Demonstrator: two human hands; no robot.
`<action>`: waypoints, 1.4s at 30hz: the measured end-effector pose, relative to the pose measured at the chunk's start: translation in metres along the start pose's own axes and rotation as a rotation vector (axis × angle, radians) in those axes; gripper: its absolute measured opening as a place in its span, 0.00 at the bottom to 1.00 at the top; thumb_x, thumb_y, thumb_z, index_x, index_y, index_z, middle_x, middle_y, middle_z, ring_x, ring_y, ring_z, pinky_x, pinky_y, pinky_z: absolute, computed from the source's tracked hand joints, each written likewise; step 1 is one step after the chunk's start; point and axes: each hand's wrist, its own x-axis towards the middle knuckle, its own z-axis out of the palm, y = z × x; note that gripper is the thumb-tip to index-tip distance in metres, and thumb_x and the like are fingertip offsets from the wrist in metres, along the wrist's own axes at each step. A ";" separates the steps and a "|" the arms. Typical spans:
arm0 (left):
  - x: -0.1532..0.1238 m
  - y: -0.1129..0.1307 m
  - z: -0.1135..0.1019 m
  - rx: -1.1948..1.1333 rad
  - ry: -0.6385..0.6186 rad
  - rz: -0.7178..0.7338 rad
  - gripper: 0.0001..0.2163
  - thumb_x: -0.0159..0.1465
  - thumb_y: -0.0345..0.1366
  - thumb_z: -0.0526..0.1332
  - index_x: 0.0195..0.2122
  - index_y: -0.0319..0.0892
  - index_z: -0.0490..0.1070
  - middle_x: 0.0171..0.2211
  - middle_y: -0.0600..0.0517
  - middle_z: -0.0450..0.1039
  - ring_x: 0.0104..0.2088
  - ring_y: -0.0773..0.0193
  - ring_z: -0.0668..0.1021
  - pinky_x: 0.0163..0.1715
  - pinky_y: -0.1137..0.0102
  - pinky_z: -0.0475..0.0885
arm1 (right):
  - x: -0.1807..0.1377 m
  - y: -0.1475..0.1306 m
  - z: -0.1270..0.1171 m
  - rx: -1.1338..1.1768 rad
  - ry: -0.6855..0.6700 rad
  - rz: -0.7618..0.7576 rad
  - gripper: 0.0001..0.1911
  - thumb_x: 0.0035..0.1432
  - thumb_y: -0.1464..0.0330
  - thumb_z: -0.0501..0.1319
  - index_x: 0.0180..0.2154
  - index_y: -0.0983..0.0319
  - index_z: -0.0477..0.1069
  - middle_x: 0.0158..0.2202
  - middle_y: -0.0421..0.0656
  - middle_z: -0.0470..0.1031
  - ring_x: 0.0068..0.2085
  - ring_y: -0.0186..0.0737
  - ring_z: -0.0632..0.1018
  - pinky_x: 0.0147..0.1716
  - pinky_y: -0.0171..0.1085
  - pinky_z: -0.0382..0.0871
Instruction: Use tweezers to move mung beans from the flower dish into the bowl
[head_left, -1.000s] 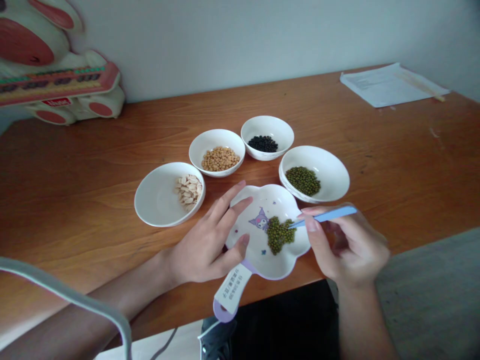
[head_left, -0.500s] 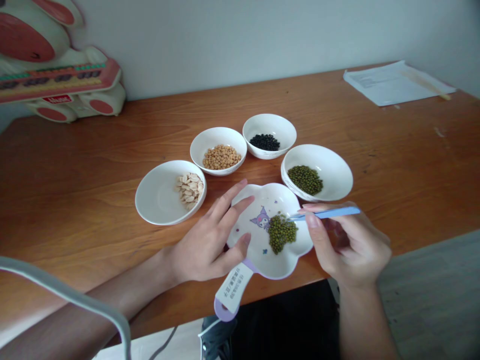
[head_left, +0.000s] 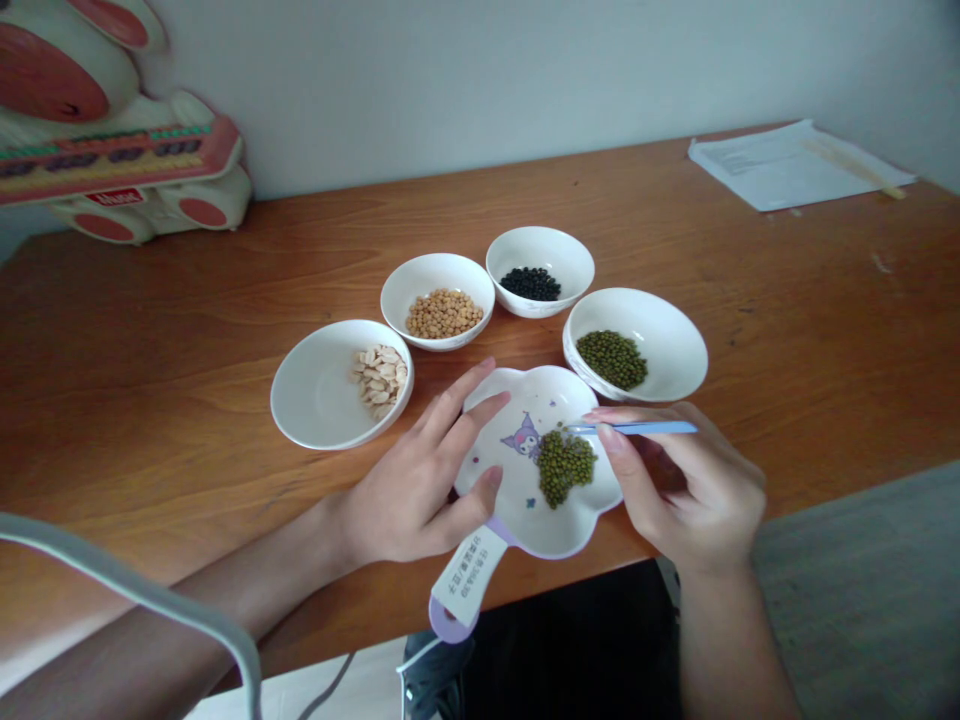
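A white flower-shaped dish [head_left: 551, 535] with a purple handle and a cartoon print holds a pile of mung beans [head_left: 564, 470]. My left hand [head_left: 427, 480] grips its left rim, thumb and fingers spread along the edge. Over the dish's right side, my right hand [head_left: 686, 490] pinches slim blue tweezers [head_left: 649, 428], their tip at the upper edge of the pile. Whether a bean sits between the prongs is too small to tell. Just beyond the dish, a white bowl [head_left: 671, 340] contains more mung beans [head_left: 611, 360].
Farther back stand a bowl [head_left: 555, 245] of black beans and a bowl [head_left: 420, 275] of soybeans. Another bowl [head_left: 311, 395], at left, holds pale flat seeds. A toy keyboard [head_left: 120, 160] and papers [head_left: 787, 165] lie farther off. A grey cable [head_left: 150, 590] crosses the lower left.
My right hand and the tweezers have shifted slightly left, with the tip moving to the pile's upper edge. My left hand and the dish have stayed in place.
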 end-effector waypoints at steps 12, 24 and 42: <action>-0.001 -0.001 0.001 0.008 -0.003 0.006 0.29 0.78 0.36 0.58 0.77 0.42 0.51 0.82 0.32 0.42 0.82 0.38 0.55 0.78 0.41 0.61 | -0.001 0.001 0.002 0.026 0.004 0.005 0.18 0.64 0.78 0.70 0.51 0.54 0.81 0.44 0.41 0.88 0.43 0.45 0.87 0.46 0.45 0.84; -0.001 -0.001 0.001 0.000 0.005 0.008 0.30 0.77 0.35 0.59 0.77 0.42 0.51 0.82 0.33 0.41 0.81 0.36 0.55 0.78 0.41 0.61 | 0.002 -0.001 0.001 0.027 -0.014 0.010 0.17 0.64 0.78 0.69 0.50 0.54 0.81 0.45 0.41 0.88 0.43 0.44 0.87 0.47 0.45 0.84; 0.000 -0.001 0.001 0.010 0.009 0.007 0.29 0.78 0.36 0.58 0.77 0.41 0.52 0.81 0.32 0.43 0.81 0.38 0.56 0.78 0.42 0.61 | 0.006 0.003 0.014 0.049 0.627 0.254 0.15 0.71 0.72 0.67 0.55 0.54 0.83 0.46 0.44 0.88 0.42 0.48 0.89 0.40 0.47 0.85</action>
